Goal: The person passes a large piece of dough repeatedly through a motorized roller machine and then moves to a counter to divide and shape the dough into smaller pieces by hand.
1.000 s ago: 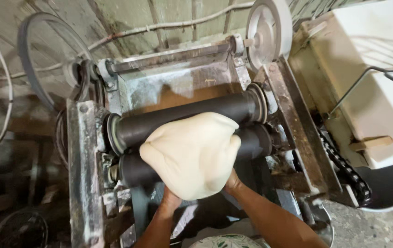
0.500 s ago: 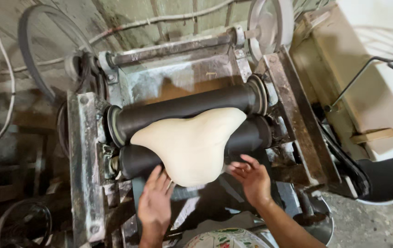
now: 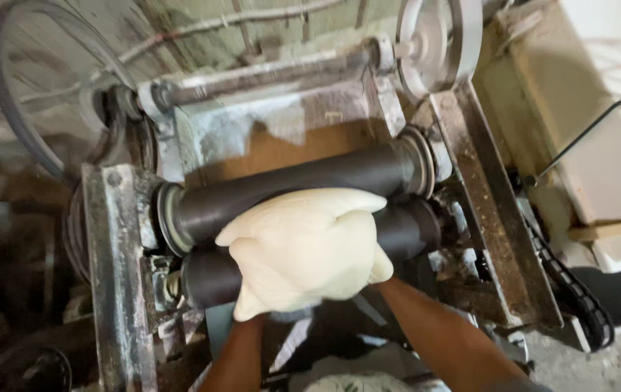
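Reaching up from the bottom edge, the person's two forearms run under a folded slab of pale dough (image 3: 307,247), and both hands are hidden beneath it, so whether the fingers are spread or pressed together cannot be told; only the wrists show, the left hand (image 3: 249,319) entering below the dough's lower left corner and the right hand (image 3: 383,287) below its lower right lobe. The dough lies draped over the near roller (image 3: 412,231) of the machine, its bulk hanging toward the person and its top edge touching the far roller (image 3: 289,190), just at the seam where the two dark cylinders meet. Both rollers run crosswise, left to right, tilted a little upward to the right, so the dough's broad side faces the seam squarely and lies straight ahead of the hidden fingers. The hands sit about equally close to it, one under each side. Beyond the rollers lies a flour-dusted metal bed (image 3: 281,127), with a round pulley wheel (image 3: 434,43) at the far right and a dark belt loop (image 3: 13,109) at the far left.
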